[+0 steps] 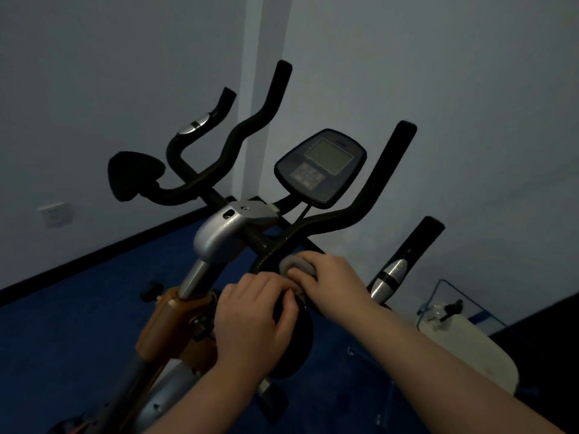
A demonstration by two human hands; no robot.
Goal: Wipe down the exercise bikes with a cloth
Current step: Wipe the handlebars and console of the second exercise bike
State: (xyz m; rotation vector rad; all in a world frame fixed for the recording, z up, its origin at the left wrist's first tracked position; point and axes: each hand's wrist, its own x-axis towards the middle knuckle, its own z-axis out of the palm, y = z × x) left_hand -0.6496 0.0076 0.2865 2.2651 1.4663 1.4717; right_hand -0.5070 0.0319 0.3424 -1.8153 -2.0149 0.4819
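An exercise bike fills the view, with black foam handlebars (pixel 338 214), a dark console (pixel 321 167) with a grey screen, a silver stem (pixel 219 236) and an orange frame (pixel 169 321). A small grey cloth (pixel 296 266) is pressed against the near right part of the handlebar. My right hand (pixel 332 277) is closed over the cloth from the right. My left hand (pixel 253 321) grips the black handlebar pad just below and left of the cloth, its fingertips touching the cloth's edge.
A pale wall with a socket (pixel 56 214) and a black skirting board runs behind the bike. The floor (pixel 78 308) is blue. A white object with a blue wire frame (pixel 463 343) stands at the right, close to the bike's right handle.
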